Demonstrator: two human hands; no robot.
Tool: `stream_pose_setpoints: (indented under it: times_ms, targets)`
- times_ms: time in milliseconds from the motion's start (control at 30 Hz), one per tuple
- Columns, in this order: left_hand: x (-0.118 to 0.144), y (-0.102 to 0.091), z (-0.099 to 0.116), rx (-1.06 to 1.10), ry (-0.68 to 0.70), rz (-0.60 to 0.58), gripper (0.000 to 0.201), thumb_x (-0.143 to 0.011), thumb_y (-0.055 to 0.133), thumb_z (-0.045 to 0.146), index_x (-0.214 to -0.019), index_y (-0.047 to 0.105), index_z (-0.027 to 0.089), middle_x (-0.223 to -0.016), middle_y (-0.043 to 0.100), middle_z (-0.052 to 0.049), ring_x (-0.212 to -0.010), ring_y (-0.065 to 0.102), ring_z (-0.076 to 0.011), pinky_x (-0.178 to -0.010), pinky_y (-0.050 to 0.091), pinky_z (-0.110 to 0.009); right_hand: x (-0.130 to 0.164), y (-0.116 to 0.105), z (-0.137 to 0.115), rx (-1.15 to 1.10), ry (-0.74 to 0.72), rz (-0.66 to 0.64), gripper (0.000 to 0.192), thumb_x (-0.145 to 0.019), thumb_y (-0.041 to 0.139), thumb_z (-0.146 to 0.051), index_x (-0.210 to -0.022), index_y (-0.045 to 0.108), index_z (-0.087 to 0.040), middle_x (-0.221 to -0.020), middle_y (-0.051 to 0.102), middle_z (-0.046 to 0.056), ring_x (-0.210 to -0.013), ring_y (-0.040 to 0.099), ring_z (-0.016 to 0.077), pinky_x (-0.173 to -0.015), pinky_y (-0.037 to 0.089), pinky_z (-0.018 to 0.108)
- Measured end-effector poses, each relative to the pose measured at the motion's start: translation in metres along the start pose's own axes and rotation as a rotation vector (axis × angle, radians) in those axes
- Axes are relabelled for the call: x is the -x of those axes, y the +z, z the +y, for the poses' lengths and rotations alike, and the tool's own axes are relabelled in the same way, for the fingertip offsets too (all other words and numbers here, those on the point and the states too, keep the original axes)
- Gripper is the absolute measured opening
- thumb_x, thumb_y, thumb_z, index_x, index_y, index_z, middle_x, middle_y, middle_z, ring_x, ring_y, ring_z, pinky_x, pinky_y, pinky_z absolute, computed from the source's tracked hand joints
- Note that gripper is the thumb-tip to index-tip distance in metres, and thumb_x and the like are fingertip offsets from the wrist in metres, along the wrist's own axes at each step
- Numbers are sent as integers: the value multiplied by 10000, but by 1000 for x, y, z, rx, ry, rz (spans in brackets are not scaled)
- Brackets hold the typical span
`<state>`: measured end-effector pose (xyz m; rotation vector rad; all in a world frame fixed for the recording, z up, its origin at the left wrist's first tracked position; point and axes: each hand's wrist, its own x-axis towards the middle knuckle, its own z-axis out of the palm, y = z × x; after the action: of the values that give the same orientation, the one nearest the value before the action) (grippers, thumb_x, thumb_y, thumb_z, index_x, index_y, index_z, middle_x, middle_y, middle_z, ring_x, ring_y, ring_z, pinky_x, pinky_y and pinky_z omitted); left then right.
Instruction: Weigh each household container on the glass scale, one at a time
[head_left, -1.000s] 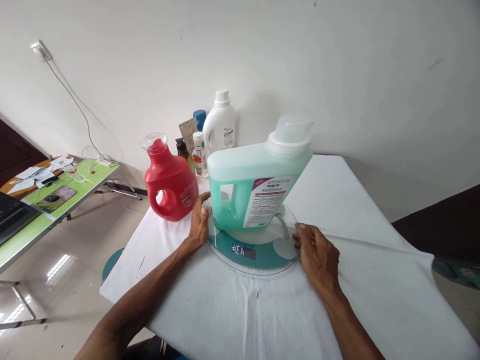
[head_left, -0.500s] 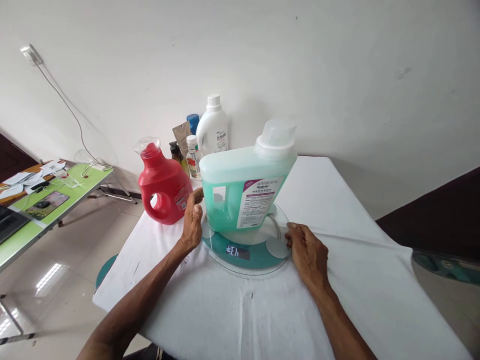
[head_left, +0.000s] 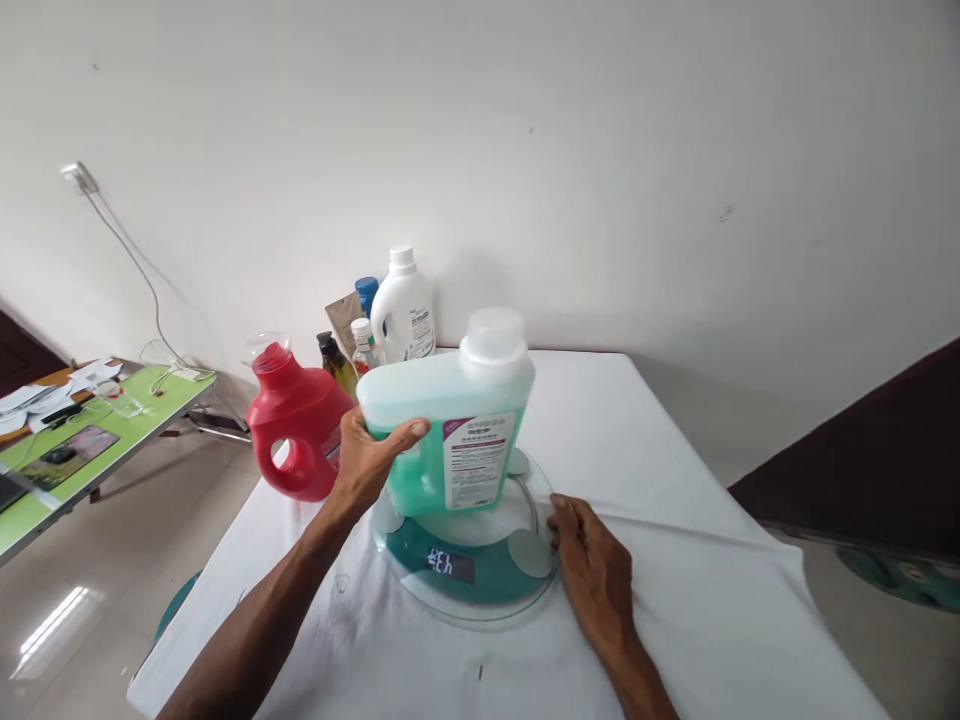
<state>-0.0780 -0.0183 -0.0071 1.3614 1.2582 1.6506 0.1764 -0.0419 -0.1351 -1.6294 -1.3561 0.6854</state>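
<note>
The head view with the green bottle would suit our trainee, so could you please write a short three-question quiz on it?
1. Fill the gap: the fingers of the right hand are at the ____ of the glass scale.
2. True or false: the red bottle stands off the glass scale.
3. Which thing is the left hand at? A) the mouse; B) the white bottle; C) the green bottle.

Key: 1. rim; 2. true; 3. C.

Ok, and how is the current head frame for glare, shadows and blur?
Head view, lower left: a bright streak of glare on the floor; head view, centre: a soft shadow on the wall just right of the white bottle; head view, near the hands: fine print on the label of the green bottle too soft to read.
</note>
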Motion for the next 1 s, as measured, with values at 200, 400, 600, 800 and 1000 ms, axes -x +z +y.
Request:
stream_pose_setpoints:
  times_ms: [200, 400, 600, 800, 1000]
  targets:
    - [-11, 19, 14, 38, -19, 144, 387, -597, 914, 449, -591, 630, 187, -486, 480, 46, -446, 410, -102, -445, 379, -256, 3, -1, -2, -92, -90, 69, 561, -1000, 324, -731, -754, 524, -268, -652, 591, 14, -608, 538, 216, -626, 440, 329]
    - [-68, 77, 31, 102, 95, 194, 480, -632, 889, 495, -564, 516, 200, -489, 419, 60, -433, 346, -73, -417, 298, -233, 2, 5, 7, -143, -67, 129, 609, -998, 335, -750, -834, 622, -239, -802, 711, 93, -724, 647, 260, -692, 496, 354]
    - [-151, 181, 2, 303, 37, 116, 633, -676, 861, 613, -613, 357, 235, -510, 275, 91, -428, 263, -48, -421, 211, -223, 4, 12, 19, -184, -33, 122, 565, -1031, 372, -679, -988, 701, -222, -1002, 773, 122, -892, 720, 279, -791, 548, 365]
    - [-196, 261, -45, 322, -15, 80, 693, -686, 838, 659, -610, 280, 255, -514, 250, 88, -452, 245, -48, -429, 190, -238, 6, 28, 33, -212, -31, 226, 511, -1040, 430, -642, -1075, 723, -226, -1073, 785, 114, -982, 752, 290, -845, 579, 366]
    - [-214, 301, -77, 396, -115, 188, 715, -809, 635, 776, -629, 163, 269, -546, 182, 81, -452, 248, -67, -436, 212, -246, 9, 35, 37, -263, 1, 291, 530, -1030, 432, -669, -1082, 732, -235, -1042, 793, 123, -936, 771, 295, -776, 611, 363]
